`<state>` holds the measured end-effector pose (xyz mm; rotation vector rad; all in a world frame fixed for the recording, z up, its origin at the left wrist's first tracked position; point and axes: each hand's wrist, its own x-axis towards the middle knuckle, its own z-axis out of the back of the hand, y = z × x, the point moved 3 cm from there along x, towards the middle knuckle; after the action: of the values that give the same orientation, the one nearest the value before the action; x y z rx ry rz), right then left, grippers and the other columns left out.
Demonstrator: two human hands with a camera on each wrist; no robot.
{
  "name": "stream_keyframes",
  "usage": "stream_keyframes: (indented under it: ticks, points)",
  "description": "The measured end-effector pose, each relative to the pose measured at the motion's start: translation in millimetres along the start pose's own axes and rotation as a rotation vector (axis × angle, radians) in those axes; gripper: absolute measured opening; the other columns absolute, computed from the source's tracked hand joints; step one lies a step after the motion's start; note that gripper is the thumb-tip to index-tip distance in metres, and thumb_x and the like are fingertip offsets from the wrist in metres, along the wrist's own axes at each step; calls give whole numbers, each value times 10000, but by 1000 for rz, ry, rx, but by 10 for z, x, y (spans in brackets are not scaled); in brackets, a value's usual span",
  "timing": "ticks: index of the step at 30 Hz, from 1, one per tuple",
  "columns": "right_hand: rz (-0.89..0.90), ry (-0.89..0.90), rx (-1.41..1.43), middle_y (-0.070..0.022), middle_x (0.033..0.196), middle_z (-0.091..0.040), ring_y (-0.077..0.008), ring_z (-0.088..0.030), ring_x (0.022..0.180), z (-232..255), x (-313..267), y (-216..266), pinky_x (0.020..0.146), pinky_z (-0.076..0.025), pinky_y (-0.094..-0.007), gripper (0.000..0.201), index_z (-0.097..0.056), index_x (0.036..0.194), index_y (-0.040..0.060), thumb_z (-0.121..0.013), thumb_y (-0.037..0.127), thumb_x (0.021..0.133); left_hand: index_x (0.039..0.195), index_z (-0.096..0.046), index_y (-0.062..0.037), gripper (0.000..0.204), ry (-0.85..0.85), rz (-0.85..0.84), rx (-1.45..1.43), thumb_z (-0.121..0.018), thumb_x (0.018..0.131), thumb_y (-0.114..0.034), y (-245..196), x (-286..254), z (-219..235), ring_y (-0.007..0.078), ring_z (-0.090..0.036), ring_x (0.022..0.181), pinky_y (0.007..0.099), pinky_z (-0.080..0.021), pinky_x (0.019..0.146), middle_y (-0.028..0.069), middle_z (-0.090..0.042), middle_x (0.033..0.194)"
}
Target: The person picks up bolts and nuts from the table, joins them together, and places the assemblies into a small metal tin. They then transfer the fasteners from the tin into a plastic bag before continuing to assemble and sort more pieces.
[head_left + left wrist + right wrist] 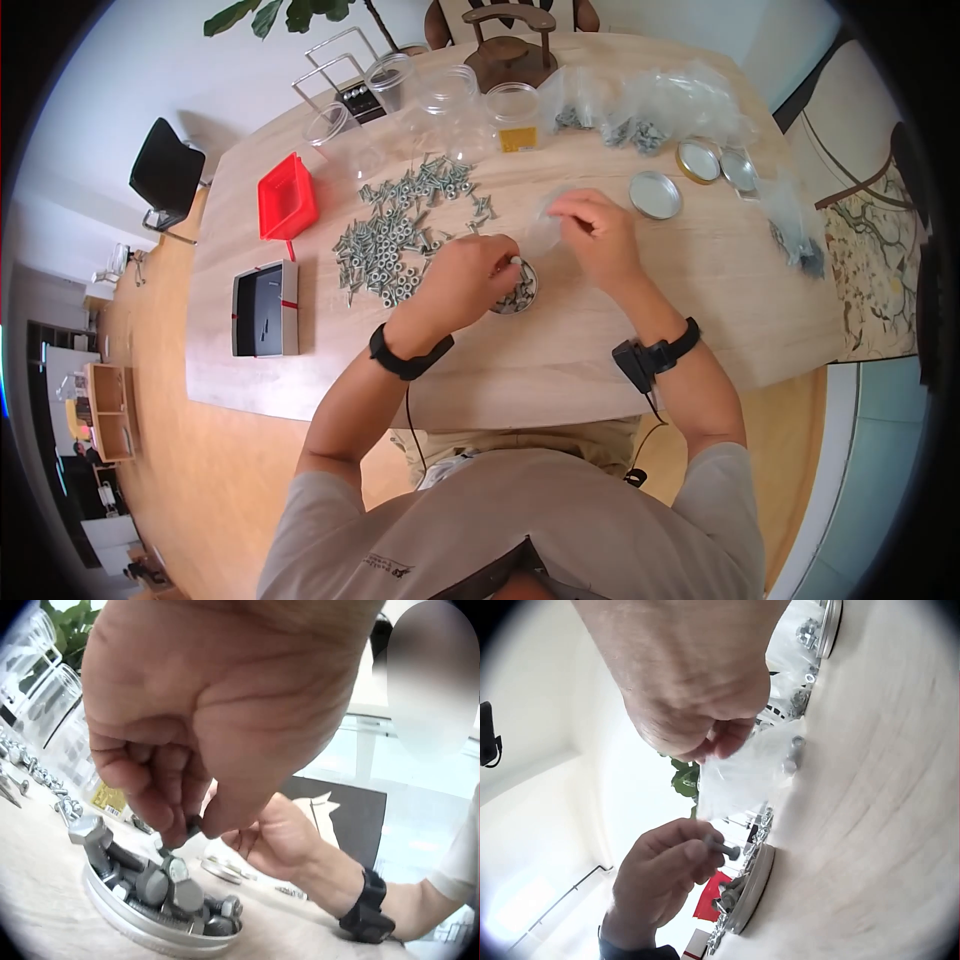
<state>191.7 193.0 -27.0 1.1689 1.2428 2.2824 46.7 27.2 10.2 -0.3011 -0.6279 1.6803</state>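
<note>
The left hand pinches a grey bolt between thumb and fingers, the tips held close together on its shank. The right hand, just across from it, holds a clear plastic bag with its fingers drawn together at the upper part; a couple of bolts lie at the bag's lower end, below the right fingers. Whether the bag touches the table there cannot be told.

Directly below the left fingertips sits a shallow round metal lid, heaped with large bolts, some of their heads tilted above its rim. Near the left fingers, on their left and a little beyond, spreads a loose pile of silvery screws and nuts. Beyond the right fingers and to their right lies an upturned lid, with two more lids farther along.

Farther to the left of the left fingers are an open grey box and a red tray. Well beyond both hands stand a yellow-labelled jar and other clear jars, with bags of fasteners to their right. A brown chair stands farthest, past the table's edge.
</note>
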Motion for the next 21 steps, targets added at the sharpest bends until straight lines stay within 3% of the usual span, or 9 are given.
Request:
stream_keyframes:
  ticks: [5, 8, 11, 14, 18, 21]
  points:
    - [-165, 68, 115, -96, 1100, -765, -125, -677, 826, -85, -23, 58, 745, -553, -289, 185, -793, 1098, -15, -683, -8, 949, 1156, -755, -32, 176, -73, 6, -242, -724, 999, -106, -222, 88, 207, 232, -711, 803, 348, -560, 730, 120, -770, 958]
    - [-242, 58, 219, -88, 1110, -763, -123, -676, 838, -96, -36, 13, 762, -555, -288, 196, -790, 1115, -13, -682, -2, 952, 1155, -754, -28, 182, -147, 3, -275, -729, 986, -93, -217, 148, 179, 252, -709, 802, 347, -563, 743, 123, -768, 966]
    - [-258, 61, 196, -84, 1123, -761, -124, -677, 845, -50, -25, -3, 776, -560, -287, 205, -788, 1125, -11, -681, 1, 950, 1152, -755, -38, 196, -56, -76, -65, -743, 967, -103, -91, 43, 219, 266, -712, 830, 367, -569, 770, 124, -755, 946]
    - [-236, 89, 142, -82, 1124, -757, -128, -679, 849, -42, -18, 61, 784, -565, -287, 210, -787, 1128, -9, -682, 4, 947, 1139, -753, -52, 211, 181, -34, 24, -755, 938, -117, -35, -130, 196, 302, -712, 867, 408, -569, 796, 128, -739, 912]
    - [-219, 136, 128, -80, 1118, -756, -133, -683, 846, -115, -34, 93, 783, -569, -290, 202, -786, 1119, -5, -687, 10, 943, 1101, -745, -58, 205, 141, -75, 75, -768, 910, -130, 106, -177, 39, 339, -707, 900, 446, -562, 805, 138, -730, 905]
    - [-214, 155, 129, -26, 1105, -708, -61, -589, 827, -141, -61, 65, 740, -499, -239, 195, -775, 1138, -18, -682, -4, 967, 1067, -741, -54, 183, 109, -95, 89, -768, 902, -127, 108, -193, -36, 347, -703, 893, 447, -558, 799, 142, -730, 905]
